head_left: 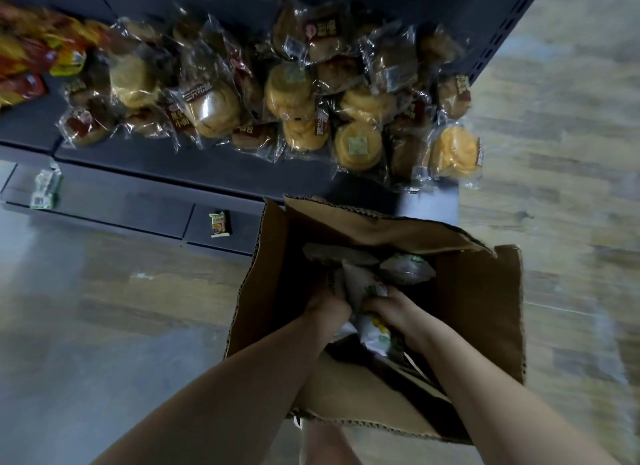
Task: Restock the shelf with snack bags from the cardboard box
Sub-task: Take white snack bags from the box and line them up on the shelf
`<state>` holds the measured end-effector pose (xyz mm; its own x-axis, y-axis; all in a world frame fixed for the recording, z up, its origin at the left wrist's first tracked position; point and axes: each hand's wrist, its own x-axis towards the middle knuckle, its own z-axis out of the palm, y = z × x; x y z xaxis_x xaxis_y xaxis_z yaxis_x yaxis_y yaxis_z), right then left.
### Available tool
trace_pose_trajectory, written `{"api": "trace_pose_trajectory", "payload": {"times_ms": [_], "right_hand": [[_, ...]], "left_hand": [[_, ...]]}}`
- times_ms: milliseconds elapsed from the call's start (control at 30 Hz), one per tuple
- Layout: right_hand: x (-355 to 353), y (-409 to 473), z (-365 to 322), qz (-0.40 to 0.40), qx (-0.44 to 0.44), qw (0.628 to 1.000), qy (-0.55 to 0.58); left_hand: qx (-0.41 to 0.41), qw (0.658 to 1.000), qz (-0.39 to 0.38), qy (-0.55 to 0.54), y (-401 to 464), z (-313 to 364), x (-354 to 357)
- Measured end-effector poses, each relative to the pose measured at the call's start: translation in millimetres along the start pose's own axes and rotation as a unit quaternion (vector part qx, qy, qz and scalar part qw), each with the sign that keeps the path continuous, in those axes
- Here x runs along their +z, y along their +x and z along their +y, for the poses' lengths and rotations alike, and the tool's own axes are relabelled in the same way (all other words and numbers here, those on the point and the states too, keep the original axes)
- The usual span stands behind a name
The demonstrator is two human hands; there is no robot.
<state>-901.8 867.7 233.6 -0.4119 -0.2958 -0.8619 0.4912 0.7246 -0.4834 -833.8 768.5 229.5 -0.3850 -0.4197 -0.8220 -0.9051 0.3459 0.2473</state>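
Observation:
An open cardboard box (481, 312) stands on the floor in front of the dark shelf (166, 167). Both my hands are down inside it. My left hand (329, 307) grips white snack bags (360, 284) at the box's middle. My right hand (391, 309) holds a white bag with yellow and green print (375, 329). More white bags (407, 269) lie deeper in the box. The shelf carries a heap of clear-wrapped bread buns (287, 87).
Red and yellow snack packs (31, 59) lie at the shelf's left end. Two small packets, a green one (45, 189) and a yellow one (219, 224), sit on the lower ledge. Wood-look floor (554, 153) spreads right and left of the box.

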Motion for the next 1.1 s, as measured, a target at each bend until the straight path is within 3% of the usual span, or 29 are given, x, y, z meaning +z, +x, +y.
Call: {"api": "trace_pose_trajectory", "payload": {"times_ms": [100, 233, 333, 500, 800, 1100], "right_hand": [[-6, -25, -9, 0.002, 0.008, 0.999, 0.037], [-12, -65, -23, -0.004, -0.018, 0.996, 0.084], [-16, -100, -36, 0.019, -0.067, 0.993, 0.096], [-18, -147, -52, 0.074, -0.181, 0.976, 0.092], [0, -221, -101, 0.16, -0.306, 0.938, 0.037], [3, -288, -152, 0.151, -0.378, 0.912, 0.056]], "left_hand": [[0.051, 0.998, 0.032, -0.01, -36, 4, -19], [0.026, 0.996, 0.089, -0.009, -84, -3, -44], [0.086, 0.986, 0.14, 0.001, -113, -5, -66], [0.199, 0.957, 0.206, -0.036, -155, -15, -103], [0.324, 0.908, 0.259, -0.055, -205, -38, -164], [0.4, 0.851, 0.308, -0.144, -258, -36, -217]]}}
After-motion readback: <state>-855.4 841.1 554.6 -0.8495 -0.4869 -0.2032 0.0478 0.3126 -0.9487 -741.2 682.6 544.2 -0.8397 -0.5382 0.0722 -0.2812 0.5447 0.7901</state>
